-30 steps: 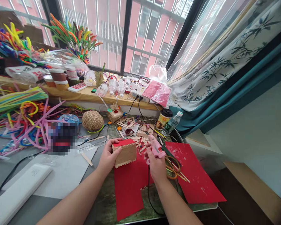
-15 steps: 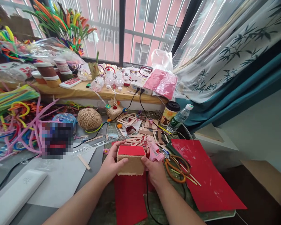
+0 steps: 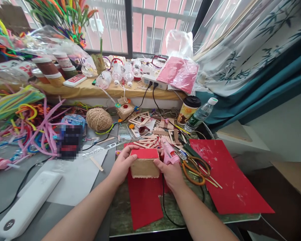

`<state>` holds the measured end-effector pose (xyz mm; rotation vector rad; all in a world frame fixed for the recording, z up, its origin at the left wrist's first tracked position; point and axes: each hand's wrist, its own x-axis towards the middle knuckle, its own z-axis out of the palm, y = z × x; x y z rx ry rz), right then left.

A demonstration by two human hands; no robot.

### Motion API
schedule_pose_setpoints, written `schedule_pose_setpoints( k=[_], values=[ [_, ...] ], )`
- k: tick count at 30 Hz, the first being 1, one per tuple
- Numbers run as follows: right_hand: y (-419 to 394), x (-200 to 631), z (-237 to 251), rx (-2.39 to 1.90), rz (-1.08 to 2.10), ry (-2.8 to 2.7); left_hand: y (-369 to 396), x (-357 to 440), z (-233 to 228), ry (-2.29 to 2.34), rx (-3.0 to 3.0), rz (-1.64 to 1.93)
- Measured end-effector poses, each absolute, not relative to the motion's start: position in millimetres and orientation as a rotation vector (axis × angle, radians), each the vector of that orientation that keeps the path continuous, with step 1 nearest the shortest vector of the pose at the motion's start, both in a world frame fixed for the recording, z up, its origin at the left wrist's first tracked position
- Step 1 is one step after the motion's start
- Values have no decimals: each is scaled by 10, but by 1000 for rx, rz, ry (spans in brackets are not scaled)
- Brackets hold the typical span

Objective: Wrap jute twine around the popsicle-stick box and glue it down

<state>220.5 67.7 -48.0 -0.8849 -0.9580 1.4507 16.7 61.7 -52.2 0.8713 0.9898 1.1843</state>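
Observation:
Between my two hands is a small wooden box (image 3: 145, 168) with a red top and a scalloped lower edge. My left hand (image 3: 122, 164) is closed on its left side, thumb along the upper front edge. On the right side my right hand (image 3: 172, 170) grips it, thumb at the front corner and the other fingers mostly hidden. A pink glue gun (image 3: 169, 154) lies just beyond my right hand. Under the box, a strip of red paper (image 3: 144, 204) rests on the table. Brown-handled scissors (image 3: 197, 174) lie to the right.
Craft sticks (image 3: 150, 139) are scattered behind the box, near a ball of twine (image 3: 99, 119). A paper cup (image 3: 188, 110) and a water bottle (image 3: 202, 113) stand at the back right. A large red sheet (image 3: 235, 180) lies right, a white device (image 3: 27, 204) left.
The camera view has shifted, with most things appearing further left or right and higher. Both hands keep hold of the box, which shows slightly more upright, its red top still facing up.

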Motion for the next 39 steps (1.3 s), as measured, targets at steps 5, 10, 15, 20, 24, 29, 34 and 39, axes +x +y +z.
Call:
schedule_pose_setpoints(
  k=[5,10,15,20,24,29,34,39],
  values=[
    [647,2207,-485,-880,1435,-1024,616,156,-516,992,849,1154],
    [572,2233,-459,-855,1409,-1117,555,102,-461,1056,1110,1183],
    [556,2204,-537,-959,1395,-1181,539,107,-409,1099,1319,1324],
    [583,2094,-586,-1002,1363,-994,536,206,-436,1136,1163,1202],
    [588,2053,-524,-990,1370,-957,524,239,-454,1160,1088,1193],
    [564,2105,-494,-1032,1410,-966,493,254,-414,1096,916,1159],
    [510,2091,-533,-994,1424,-910,463,270,-281,1097,863,1045],
    [529,2058,-561,-1007,1457,-932,483,243,-235,1093,830,987]
  ],
)
